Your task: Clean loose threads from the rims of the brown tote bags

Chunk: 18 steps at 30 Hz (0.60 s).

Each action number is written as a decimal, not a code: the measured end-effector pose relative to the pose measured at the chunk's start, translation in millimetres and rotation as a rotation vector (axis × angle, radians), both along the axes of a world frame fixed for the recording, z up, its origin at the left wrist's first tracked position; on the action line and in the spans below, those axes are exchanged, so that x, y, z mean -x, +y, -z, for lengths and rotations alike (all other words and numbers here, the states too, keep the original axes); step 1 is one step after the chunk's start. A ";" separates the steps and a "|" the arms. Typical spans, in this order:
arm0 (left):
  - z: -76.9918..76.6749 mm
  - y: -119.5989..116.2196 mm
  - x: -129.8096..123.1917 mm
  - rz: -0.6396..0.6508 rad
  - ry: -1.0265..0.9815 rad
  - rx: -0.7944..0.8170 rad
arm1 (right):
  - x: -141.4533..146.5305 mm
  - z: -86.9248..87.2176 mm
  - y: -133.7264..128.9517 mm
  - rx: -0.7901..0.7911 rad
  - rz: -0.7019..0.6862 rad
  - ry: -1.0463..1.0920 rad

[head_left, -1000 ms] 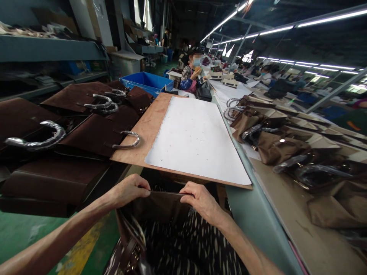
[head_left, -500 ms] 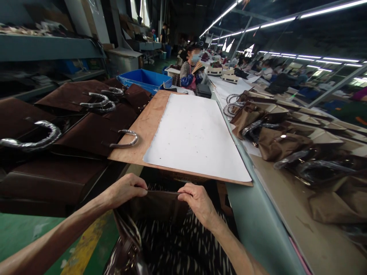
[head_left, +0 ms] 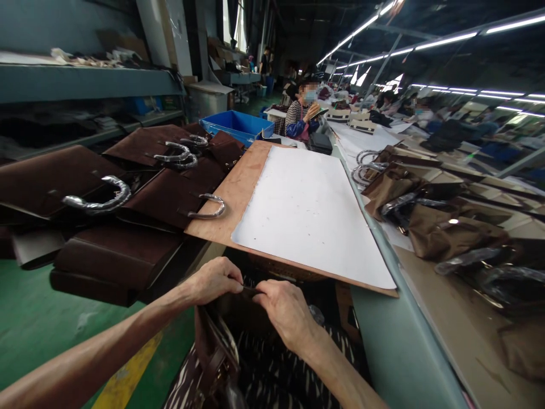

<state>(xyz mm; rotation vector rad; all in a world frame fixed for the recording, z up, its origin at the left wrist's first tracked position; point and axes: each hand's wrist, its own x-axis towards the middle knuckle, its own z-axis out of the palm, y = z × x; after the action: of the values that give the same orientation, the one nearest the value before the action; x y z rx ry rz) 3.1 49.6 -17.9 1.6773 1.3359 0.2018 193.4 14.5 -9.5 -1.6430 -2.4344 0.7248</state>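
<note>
On the lap rests a dark brown handbag (head_left: 207, 349), its strap and gold-coloured metal fittings showing at the left. My left hand (head_left: 219, 281) is closed, thumb and fingers pinching the bag's thin upper edge. Just beside it, my right hand (head_left: 285, 312) pinches the same edge, with only a short stretch between the two. The rest of the bag's body lies in shadow below my hands and is hard to make out.
Ahead is a wooden board (head_left: 213, 226) topped by a white sheet (head_left: 315, 210). Brown bags (head_left: 166, 196) with wrapped handles are piled at left; olive-brown bags (head_left: 451, 230) line the bench (head_left: 385, 329) at right. Beyond are a blue bin (head_left: 234, 126) and a seated person (head_left: 298, 116).
My right hand has come closer to the left, and the held edge between them is shorter and no longer stretched straight. The view has turned a little left.
</note>
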 end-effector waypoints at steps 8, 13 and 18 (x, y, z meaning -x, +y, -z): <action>2.1 0.2 10.0 -0.110 -0.227 -0.148 | 44.4 1.7 29.5 0.099 -0.189 -0.094; -18.3 -13.5 21.7 -0.353 -0.292 -0.316 | 48.4 -11.7 29.9 0.075 -0.178 -0.151; -32.0 -54.6 21.8 -0.444 -0.138 -0.408 | 42.9 -25.3 33.6 0.108 -0.100 -0.201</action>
<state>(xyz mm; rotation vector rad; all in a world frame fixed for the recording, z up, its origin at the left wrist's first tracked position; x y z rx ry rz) -18.7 -4.9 14.1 1.6282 1.6224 0.8846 150.4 48.1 15.8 -1.7193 -2.6774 0.7506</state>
